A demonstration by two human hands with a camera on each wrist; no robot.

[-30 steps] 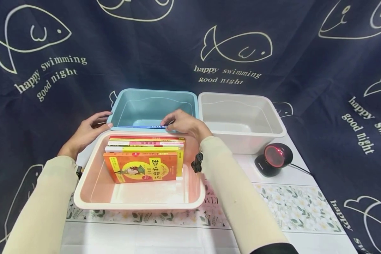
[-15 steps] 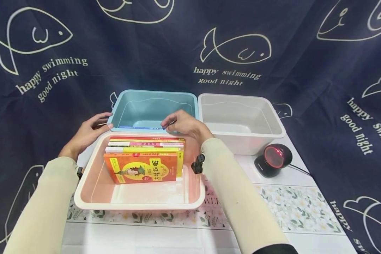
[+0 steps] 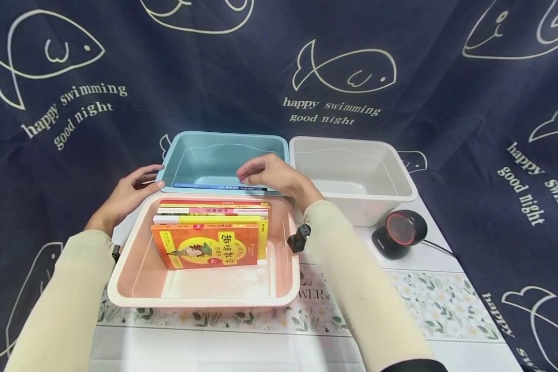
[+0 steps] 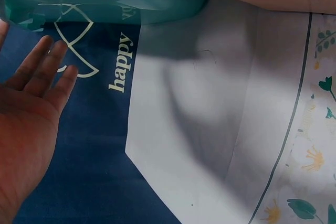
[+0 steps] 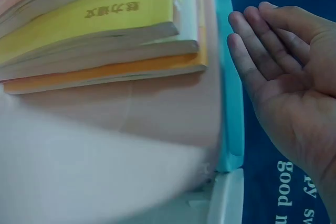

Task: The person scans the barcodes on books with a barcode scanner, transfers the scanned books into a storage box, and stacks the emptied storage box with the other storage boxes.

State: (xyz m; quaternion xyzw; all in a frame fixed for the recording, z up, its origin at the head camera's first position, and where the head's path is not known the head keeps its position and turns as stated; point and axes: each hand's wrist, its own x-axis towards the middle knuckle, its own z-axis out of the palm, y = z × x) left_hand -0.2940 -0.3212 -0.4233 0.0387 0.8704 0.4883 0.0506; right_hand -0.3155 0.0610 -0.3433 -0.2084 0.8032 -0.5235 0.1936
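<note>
A blue book (image 3: pixel 214 187) stands on edge in the blue bin (image 3: pixel 232 138), along its near wall, with its spine up. My right hand (image 3: pixel 276 175) hovers just above the right part of that book, holding nothing; its fingers look loosely bent and, in the right wrist view, nearly straight. My left hand (image 3: pixel 132 194) rests against the left rim of the blue bin near its front corner, fingers extended. In front, the pink bin (image 3: pixel 204 301) holds a row of several upright books, the nearest an orange book (image 3: pixel 209 248) with a cartoon figure on its cover.
To the right of the blue bin stands a white bin (image 3: pixel 353 206). A black scanner-like device (image 3: pixel 400 235) with a round red window and a cable sits on the white table (image 3: pixel 214 351). Behind everything hangs a dark blue fish-print cloth (image 3: pixel 214 72).
My right hand has let go of the blue book and risen slightly off it, uncovering its right end. The device's red light has gone dim. My left hand stays in place.
</note>
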